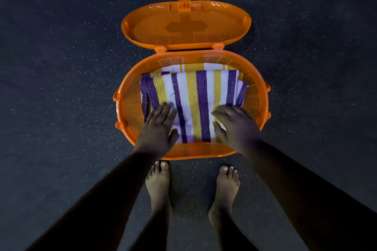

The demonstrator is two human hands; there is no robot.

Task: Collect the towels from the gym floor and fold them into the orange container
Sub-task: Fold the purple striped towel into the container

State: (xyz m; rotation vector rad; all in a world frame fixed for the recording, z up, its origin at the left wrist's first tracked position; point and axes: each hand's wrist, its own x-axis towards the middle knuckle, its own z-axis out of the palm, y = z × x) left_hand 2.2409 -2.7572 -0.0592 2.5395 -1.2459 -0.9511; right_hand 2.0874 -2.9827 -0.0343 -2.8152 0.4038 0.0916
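Beneath your flat left hand (158, 126) and right hand (234, 126), the folded towel (193, 98) settles in the orange container (204, 150); next, lift both clear.

Both arms reach down, left hand (158, 126) and right hand (234, 126) flat, fingers straight, palms down.

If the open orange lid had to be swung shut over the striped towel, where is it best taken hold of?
Probably at the far edge of the perforated orange plastic lid, near the latch tab, reaching over the oval orange basket from the person's side. The hinges sit at the rim nearest the basket, so the far edge swings freest. Both hands, left hand and right hand, lie flat on the purple, yellow and white striped towel.
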